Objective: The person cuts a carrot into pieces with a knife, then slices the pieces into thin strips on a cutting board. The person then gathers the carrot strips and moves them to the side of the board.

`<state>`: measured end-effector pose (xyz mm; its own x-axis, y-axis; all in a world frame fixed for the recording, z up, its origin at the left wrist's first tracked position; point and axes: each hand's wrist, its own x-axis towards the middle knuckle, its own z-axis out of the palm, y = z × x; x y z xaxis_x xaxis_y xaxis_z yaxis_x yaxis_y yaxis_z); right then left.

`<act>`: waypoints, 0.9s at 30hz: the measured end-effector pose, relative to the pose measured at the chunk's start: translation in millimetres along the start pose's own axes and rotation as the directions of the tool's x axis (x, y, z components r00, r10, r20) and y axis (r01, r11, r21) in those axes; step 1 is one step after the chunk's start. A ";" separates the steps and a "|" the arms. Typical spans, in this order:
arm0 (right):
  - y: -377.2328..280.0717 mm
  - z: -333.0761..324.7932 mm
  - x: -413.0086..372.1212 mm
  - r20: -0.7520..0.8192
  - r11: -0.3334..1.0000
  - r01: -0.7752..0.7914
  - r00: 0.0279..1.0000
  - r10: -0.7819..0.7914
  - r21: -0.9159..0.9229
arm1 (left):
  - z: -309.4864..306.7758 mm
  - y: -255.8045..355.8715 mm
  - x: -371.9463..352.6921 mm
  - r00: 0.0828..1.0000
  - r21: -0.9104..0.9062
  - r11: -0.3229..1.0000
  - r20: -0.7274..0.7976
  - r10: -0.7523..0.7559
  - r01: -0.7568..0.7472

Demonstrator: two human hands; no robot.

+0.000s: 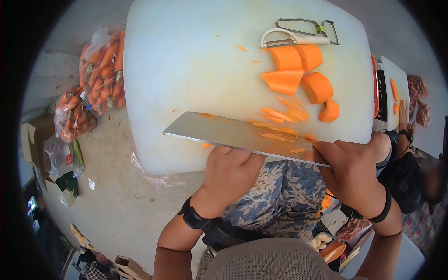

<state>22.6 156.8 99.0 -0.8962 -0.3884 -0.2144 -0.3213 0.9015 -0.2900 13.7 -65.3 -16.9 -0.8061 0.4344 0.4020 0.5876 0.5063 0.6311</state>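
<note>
A large white cutting board [186, 60] lies in front of me. Several thick carrot chunks [298, 74] sit on its right part, with thin carrot slivers [284, 114] below them. My right hand [352, 172] grips the handle of a wide cleaver [233, 133], whose flat blade lies across the board's near edge with carrot bits stuck to it. My left hand [228, 175] is curled under the blade at the board's near edge, fingers hidden. A white peeler [289, 39] and a metal peeler [310, 25] rest at the board's far side.
Plastic bags full of carrots [100, 70] lie on the concrete floor at the left, beside cardboard boxes [35, 140]. At the right, another person's hand [402, 116] rests on a second white board [396, 84] with carrot pieces. An orange-edged scale [379, 93] stands between the boards.
</note>
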 end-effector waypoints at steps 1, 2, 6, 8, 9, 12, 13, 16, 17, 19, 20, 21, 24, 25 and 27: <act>0.1 -0.5 -1.9 -0.011 1.000 0.003 1.000 -0.003 -0.026 | -0.7 0.2 -0.5 1.000 -0.003 1.000 0.002 0.001 -0.001; -0.1 -0.5 -3.5 -0.022 0.999 0.005 1.000 -0.006 -0.053 | -1.3 0.7 -1.2 1.000 0.030 1.000 0.021 0.001 -0.002; -2.8 -3.3 -1.9 -0.002 0.993 0.012 1.000 -0.012 -0.113 | 0.6 -1.8 -1.9 1.000 0.035 0.999 0.004 0.021 -0.021; -3.3 -2.1 0.5 0.001 0.994 0.017 1.000 -0.017 -0.110 | -0.4 -1.6 -2.8 1.000 0.045 0.999 0.022 0.004 -0.005; -4.0 -0.6 1.7 0.003 0.994 0.017 1.000 -0.017 -0.109 | -1.1 -0.8 -2.7 0.999 0.055 0.999 0.037 -0.004 0.002; -4.1 9.4 9.2 -0.012 0.998 0.009 1.000 -0.009 -0.069 | -2.5 1.2 1.5 1.000 0.010 1.000 0.022 -0.021 0.021; -3.1 15.1 12.5 -0.023 0.998 0.018 1.000 -0.019 -0.055 | -2.2 1.2 2.5 1.000 0.009 1.000 0.023 -0.017 0.017; -3.4 16.7 21.2 -0.036 0.999 0.034 0.999 -0.035 -0.015 | -0.5 0.9 4.5 1.000 0.006 1.000 -0.020 0.014 -0.014; -3.7 16.3 21.9 -0.031 0.999 0.040 0.999 -0.040 0.014 | 0.6 1.6 5.1 1.000 0.018 1.000 -0.025 0.007 -0.007; -2.6 17.8 20.6 -0.065 0.998 0.049 0.997 -0.046 0.032 | 1.5 1.6 4.7 0.999 0.032 0.999 -0.035 0.000 0.001; -1.5 18.2 20.3 -0.094 0.997 0.058 0.994 -0.053 0.052 | 2.0 1.0 3.5 0.999 0.067 0.998 -0.036 0.011 -0.008; -1.4 16.7 18.8 -0.092 0.997 0.063 0.994 -0.058 0.051 | 2.2 0.3 2.2 0.999 0.101 0.995 -0.036 0.020 -0.017; -2.2 8.8 9.0 -0.058 0.998 0.057 0.997 -0.056 0.017 | 0.3 -2.3 -4.1 1.000 0.088 0.996 0.021 0.019 -0.021; -1.7 5.8 6.3 -0.050 0.999 0.052 0.997 -0.051 0.010 | 0.3 -1.6 -4.0 1.000 0.086 0.996 0.023 0.020 -0.021; -0.7 0.7 0.9 -0.039 0.999 0.041 0.998 -0.041 0.005 | 0.4 -0.3 -2.7 1.000 0.098 0.995 0.008 0.013 -0.014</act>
<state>22.1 155.7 98.4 -0.8935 -0.4174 -0.1659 -0.3565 0.8837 -0.3031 15.7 -66.3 -18.5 -0.7975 0.4468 0.4054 0.6030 0.5707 0.5574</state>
